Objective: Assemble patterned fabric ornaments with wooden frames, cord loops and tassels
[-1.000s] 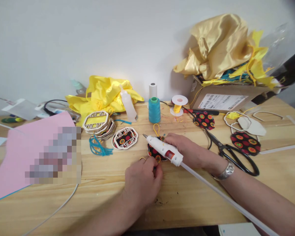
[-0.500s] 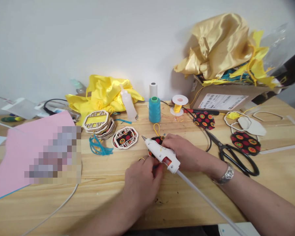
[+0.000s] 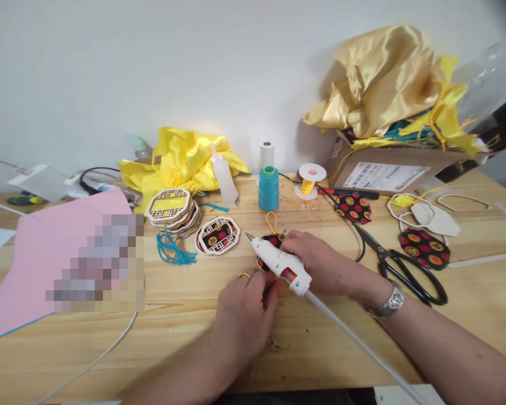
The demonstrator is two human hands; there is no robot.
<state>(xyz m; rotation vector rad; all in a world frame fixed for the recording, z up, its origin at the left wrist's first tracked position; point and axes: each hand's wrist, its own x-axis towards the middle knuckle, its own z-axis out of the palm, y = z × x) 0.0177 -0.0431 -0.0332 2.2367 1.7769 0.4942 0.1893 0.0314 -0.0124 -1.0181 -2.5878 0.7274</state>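
In my right hand [image 3: 310, 256] is a white hot glue gun [image 3: 278, 260], its metal tip pointing up and to the left. The fingers curl behind the gun's body and are partly hidden. Under the gun lies a black fabric piece [image 3: 270, 243] patterned with red, yellow and green, with a yellow cord loop [image 3: 271, 221] at its top. My left hand [image 3: 247, 304] pinches the lower edge of this fabric piece, where the gun hides part of the grip. Left of it rests a wooden lattice frame [image 3: 231, 222] over similar fabric.
Stacked lattice frames [image 3: 168, 208] and a blue tassel [image 3: 175, 250] lie to the left. Behind stand a squeeze bottle [image 3: 225, 180], a teal thread cone [image 3: 269, 191] and a yellow cord spool [image 3: 307, 185]. Black scissors [image 3: 405, 270] lie right, before a cardboard box [image 3: 375, 169].
The view has shifted slightly, so everything sits a little further right. Both hands and the glue gun keep almost the same pose over the fabric piece.
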